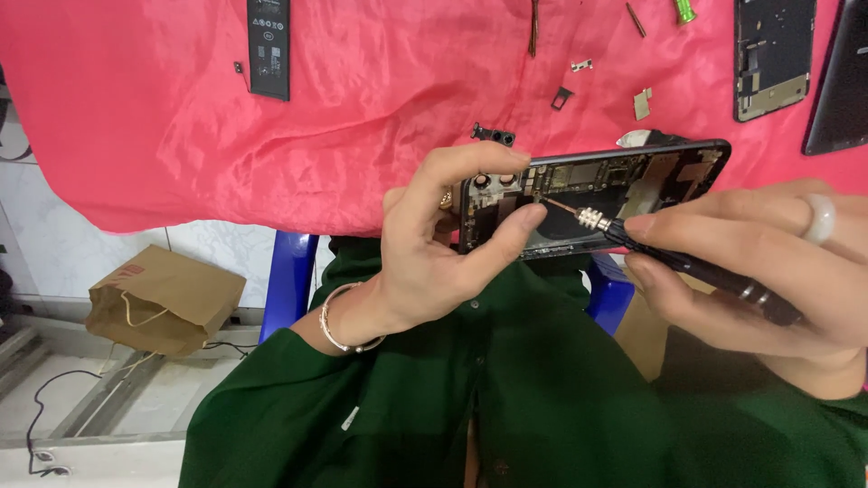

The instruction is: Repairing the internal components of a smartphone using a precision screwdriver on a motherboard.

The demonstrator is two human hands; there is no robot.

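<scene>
While clamped in the left hand above the lap, opened phone lies lengthwise left-right; right hand, closed on screwdriver, angles tip leftward into it.

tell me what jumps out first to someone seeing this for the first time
The bright pink cloth across the upper half grabs the eye first. At centre, the left hand grips an opened phone with its insides bare, while the right hand points a black screwdriver into it. Up on the cloth lie a loose black battery at upper left and another stripped phone frame at upper right.
</scene>
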